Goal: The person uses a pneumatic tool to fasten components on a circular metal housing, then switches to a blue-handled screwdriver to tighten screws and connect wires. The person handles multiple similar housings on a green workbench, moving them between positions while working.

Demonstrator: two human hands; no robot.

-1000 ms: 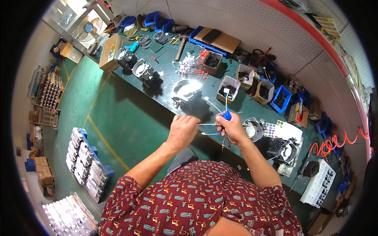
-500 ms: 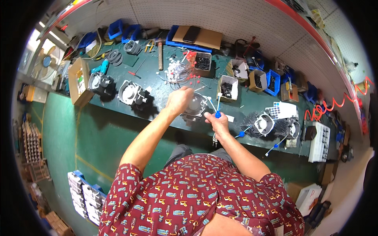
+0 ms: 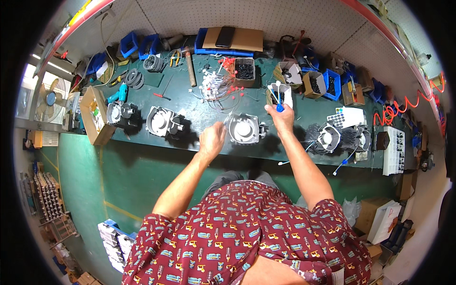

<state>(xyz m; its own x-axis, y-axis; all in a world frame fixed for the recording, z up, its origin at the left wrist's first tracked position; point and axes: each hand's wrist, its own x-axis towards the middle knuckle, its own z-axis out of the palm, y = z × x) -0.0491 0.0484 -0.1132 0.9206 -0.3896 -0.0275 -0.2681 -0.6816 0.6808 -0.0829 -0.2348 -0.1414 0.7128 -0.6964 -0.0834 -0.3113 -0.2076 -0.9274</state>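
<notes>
Pegboard (image 3: 171,16) backs a green bench (image 3: 142,97), where a worker's bare hands flank an open grey housing (image 3: 246,129) near the front edge. Directions are taken from that housing. Between two and three o'clock, the right hand (image 3: 283,118) has its fingers closed on a blue sleeve (image 3: 280,108), with pale leads (image 3: 278,91) and white plugs (image 3: 270,88) rising from it toward a box (image 3: 288,100) of black parts. Between eight and nine o'clock, the left hand (image 3: 213,138) has its fingertips drawn together beside a thin pale strand (image 3: 228,118); whether they pinch it cannot be told.

Matching housings (image 3: 161,122) stand toward nine o'clock, and a tangle of wires (image 3: 213,88) lies near eleven.

By its look, the sleeve with its leads is light and limp, smooth enough to turn in the fingers; it is best held at the blue part, since the plugs could work loose if tugged and the leads would bend if pushed. Apparently cast metal, the housing should be stiff and much the heavier, better taken by its outer wall at three and nine o'clock than by the pale fitting inside, which may be more delicate.
</notes>
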